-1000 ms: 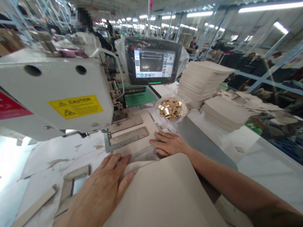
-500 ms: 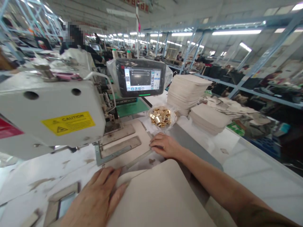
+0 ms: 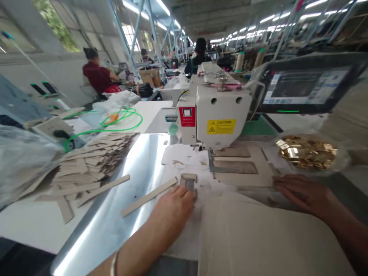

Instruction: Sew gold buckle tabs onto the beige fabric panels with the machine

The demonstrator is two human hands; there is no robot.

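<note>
My left hand (image 3: 175, 207) rests with bent fingers on the near part of a small beige frame (image 3: 188, 177), left of the large beige panels; its fingertips are partly hidden. My right hand (image 3: 304, 191) lies at the right edge of a beige panel (image 3: 264, 168), fingers stretched out against it. That panel sits under the metal clamp (image 3: 235, 169) of a white sewing machine (image 3: 224, 107). Nearer to me, a large beige panel (image 3: 258, 234) spreads between my forearms.
Beige strips (image 3: 92, 161) are heaped at the left, with one loose strip (image 3: 149, 196) beside my left hand. A bag of gold metal pieces (image 3: 307, 151) stands behind my right hand, below a screen (image 3: 310, 86). Other people sit farther back.
The view has swung to the left. My left hand has moved off the near panel's edge onto the small frame. My right hand stays at the clamped panel's edge.
</note>
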